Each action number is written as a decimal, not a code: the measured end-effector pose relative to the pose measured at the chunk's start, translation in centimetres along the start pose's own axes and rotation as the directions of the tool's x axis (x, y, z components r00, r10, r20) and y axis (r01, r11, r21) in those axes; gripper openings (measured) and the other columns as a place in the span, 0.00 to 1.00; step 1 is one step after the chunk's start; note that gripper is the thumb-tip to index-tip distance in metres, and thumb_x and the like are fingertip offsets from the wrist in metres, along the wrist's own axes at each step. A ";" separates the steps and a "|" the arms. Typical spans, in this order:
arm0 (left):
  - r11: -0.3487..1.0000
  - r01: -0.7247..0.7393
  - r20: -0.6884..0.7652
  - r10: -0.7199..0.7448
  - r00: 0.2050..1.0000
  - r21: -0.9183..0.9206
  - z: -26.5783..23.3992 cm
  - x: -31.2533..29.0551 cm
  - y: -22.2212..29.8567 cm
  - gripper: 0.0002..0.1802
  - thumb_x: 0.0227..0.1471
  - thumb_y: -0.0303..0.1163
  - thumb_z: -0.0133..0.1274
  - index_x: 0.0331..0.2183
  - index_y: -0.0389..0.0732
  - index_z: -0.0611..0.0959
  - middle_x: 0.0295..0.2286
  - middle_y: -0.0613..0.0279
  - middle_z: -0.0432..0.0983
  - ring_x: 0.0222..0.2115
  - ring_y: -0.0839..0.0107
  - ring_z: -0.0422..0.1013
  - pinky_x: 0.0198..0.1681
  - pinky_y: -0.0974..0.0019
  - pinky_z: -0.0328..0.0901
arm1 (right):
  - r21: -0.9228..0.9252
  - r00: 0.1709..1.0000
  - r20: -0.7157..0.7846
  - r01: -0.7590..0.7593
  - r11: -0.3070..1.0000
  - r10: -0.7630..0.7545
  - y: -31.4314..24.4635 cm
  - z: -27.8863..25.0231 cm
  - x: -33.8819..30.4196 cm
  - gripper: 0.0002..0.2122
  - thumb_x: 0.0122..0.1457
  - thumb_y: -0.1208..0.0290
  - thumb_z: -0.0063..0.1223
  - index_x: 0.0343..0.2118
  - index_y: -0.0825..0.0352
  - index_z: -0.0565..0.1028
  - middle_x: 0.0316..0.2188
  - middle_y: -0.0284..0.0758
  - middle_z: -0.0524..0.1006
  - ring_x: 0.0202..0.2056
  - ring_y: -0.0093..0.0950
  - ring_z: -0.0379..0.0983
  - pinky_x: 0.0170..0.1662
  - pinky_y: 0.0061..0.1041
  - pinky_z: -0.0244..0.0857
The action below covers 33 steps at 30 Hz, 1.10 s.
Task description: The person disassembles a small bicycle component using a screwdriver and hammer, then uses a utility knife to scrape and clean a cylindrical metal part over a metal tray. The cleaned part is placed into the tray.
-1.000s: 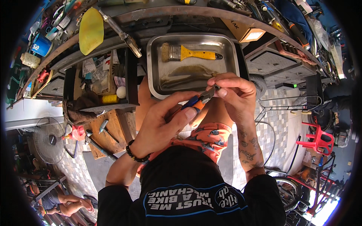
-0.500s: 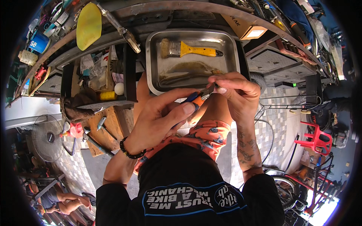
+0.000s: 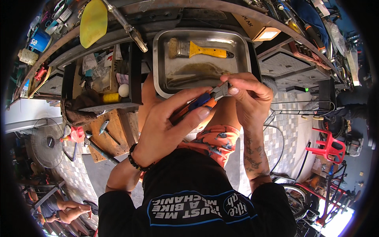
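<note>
Turned since half a second ago, those pliers (image 3: 202, 100) now flash more flat metal at the head! Left hand (image 3: 164, 128) has them wrapped, thumb along the orange handle; right hand (image 3: 252, 94) pinches at the jaw tips, seemingly on a small dark piece (image 3: 229, 84), too covered to identify. Whether the jaws bite it, I cannot tell. For a clean job, I'd say: steady left wrist, gentle squeeze, fingertips kept clear of the bite, hands further over the tray to catch a drop. At twelve o'clock from the pliers sits that metal tray (image 3: 157, 63), yellow-handled brush (image 3: 203, 50) lying inside; cluttered drawer (image 3: 136, 75) at ten, hammer (image 3: 104, 127) past eight, red chair (image 3: 327, 146) near four.
</note>
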<state>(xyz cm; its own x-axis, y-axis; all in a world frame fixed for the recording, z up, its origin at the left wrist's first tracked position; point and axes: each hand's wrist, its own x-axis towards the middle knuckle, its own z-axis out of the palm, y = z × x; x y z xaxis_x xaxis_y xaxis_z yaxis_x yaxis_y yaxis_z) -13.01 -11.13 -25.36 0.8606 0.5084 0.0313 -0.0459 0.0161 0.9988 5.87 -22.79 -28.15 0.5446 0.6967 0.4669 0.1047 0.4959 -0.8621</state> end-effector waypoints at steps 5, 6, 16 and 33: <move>0.992 -0.097 0.014 0.097 0.995 0.075 -0.1 -0.2 -0.1 0.24 0.59 0.23 0.61 0.57 0.32 0.79 0.49 0.55 0.82 0.50 0.72 0.77 0.55 0.69 0.69 | 0.113 0.995 -0.056 -0.080 0.990 0.087 -0.1 0.4 -0.5 0.09 0.58 0.89 0.61 0.40 0.72 0.84 0.43 0.46 0.83 0.44 0.30 0.82 0.47 0.24 0.76; 0.989 -0.114 0.012 0.114 0.993 0.095 -0.1 -0.2 -0.2 0.24 0.59 0.23 0.61 0.56 0.32 0.79 0.49 0.56 0.82 0.50 0.72 0.77 0.55 0.69 0.69 | 0.131 0.995 -0.051 -0.075 0.989 0.082 -0.1 0.4 -0.5 0.09 0.58 0.88 0.61 0.40 0.72 0.84 0.43 0.46 0.83 0.45 0.30 0.82 0.48 0.25 0.76; 0.998 -0.031 0.035 0.033 0.999 -0.051 -0.1 -0.4 -0.4 0.23 0.61 0.24 0.59 0.57 0.31 0.78 0.47 0.56 0.82 0.47 0.74 0.77 0.52 0.71 0.69 | 0.226 0.997 0.009 -0.078 0.971 0.078 0.1 0.4 -0.3 0.11 0.59 0.88 0.60 0.44 0.73 0.82 0.45 0.48 0.82 0.48 0.33 0.80 0.50 0.28 0.75; 0.997 -0.033 -0.029 0.031 0.999 -0.075 1.2 -0.7 -0.4 0.23 0.62 0.24 0.58 0.58 0.31 0.77 0.49 0.56 0.80 0.51 0.73 0.74 0.56 0.70 0.67 | -0.013 0.980 -0.191 -0.057 0.998 0.053 -1.1 2.6 -0.9 0.11 0.61 0.91 0.57 0.45 0.75 0.81 0.43 0.42 0.82 0.44 0.29 0.82 0.49 0.25 0.77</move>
<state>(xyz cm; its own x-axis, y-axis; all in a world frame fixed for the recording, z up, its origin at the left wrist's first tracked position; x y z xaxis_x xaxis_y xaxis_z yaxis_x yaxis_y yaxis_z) -13.01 -12.58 -25.70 0.8435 0.5337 0.0608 -0.1121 0.0643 0.9916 3.12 -22.65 -27.08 0.6982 0.6103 0.3743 0.0842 0.4491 -0.8895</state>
